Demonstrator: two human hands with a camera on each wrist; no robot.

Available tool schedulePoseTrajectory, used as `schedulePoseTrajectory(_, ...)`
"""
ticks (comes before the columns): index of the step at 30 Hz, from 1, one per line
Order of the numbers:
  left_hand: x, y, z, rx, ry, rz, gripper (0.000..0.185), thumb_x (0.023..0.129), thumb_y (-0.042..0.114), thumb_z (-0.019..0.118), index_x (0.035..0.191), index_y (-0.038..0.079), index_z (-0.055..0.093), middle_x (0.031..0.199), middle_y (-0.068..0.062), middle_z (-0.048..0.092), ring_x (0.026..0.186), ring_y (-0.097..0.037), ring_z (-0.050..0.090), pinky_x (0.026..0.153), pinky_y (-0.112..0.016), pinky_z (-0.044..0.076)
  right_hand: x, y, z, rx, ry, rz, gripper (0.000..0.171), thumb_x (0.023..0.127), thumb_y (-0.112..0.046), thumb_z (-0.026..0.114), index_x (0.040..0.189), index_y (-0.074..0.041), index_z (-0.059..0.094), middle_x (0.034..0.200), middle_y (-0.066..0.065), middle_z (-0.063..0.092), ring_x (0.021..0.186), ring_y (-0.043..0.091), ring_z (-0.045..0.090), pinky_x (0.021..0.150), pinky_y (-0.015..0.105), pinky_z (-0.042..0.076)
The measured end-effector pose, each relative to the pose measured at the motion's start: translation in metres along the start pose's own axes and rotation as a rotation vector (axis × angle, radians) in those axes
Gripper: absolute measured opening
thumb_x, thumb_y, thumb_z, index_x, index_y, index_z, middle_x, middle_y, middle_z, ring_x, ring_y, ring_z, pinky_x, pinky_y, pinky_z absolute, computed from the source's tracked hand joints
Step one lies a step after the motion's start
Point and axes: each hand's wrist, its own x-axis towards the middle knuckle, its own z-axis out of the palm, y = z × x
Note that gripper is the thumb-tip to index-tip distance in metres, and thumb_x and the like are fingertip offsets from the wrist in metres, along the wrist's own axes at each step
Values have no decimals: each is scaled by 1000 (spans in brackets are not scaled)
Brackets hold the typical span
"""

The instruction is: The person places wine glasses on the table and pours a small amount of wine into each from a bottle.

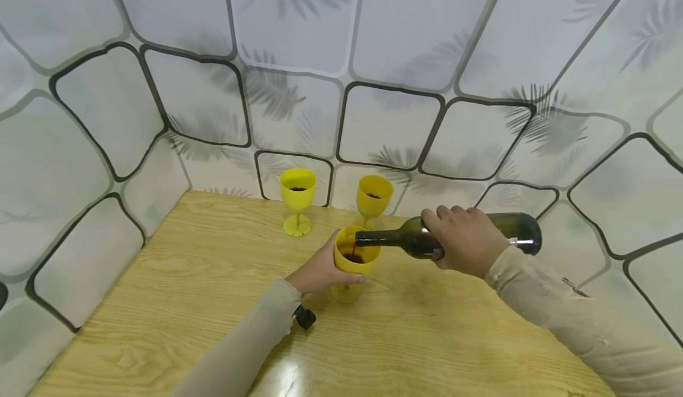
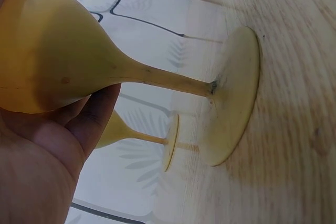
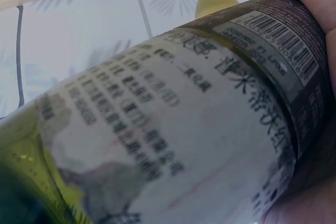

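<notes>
My right hand (image 1: 466,240) grips a green wine bottle (image 1: 514,226) round its body, tilted nearly level with the neck to the left. The bottle's mouth lies over the rim of a yellow goblet (image 1: 341,261), and a thin dark stream runs into dark liquid at the bottom of its bowl. Curled round that bowl from the left is my left hand (image 1: 322,269). In the left wrist view the goblet's foot (image 2: 236,103) stands at the wooden tabletop. A printed white label (image 3: 173,124) covers much of the bottle in the right wrist view.
Two more yellow goblets stand near the wall: one at left (image 1: 297,198), one behind the held goblet (image 1: 374,192), each with dark liquid inside. The wooden table (image 1: 213,278) meets a patterned wall (image 1: 395,130) at the back. A black device (image 1: 304,317) sits at my left wrist.
</notes>
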Motion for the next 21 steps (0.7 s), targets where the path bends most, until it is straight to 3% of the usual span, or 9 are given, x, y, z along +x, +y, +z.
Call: schedulePoseTrajectory(21, 0, 0, 0, 25, 7, -13, 91, 79, 34, 93, 148, 28, 34, 138, 3, 54, 125, -18, 56, 110, -47, 43, 4, -2, -5, -3, -32, 3, 61, 60, -30, 94, 101, -10, 53, 74, 0, 48, 62, 21, 52, 56, 42, 51)
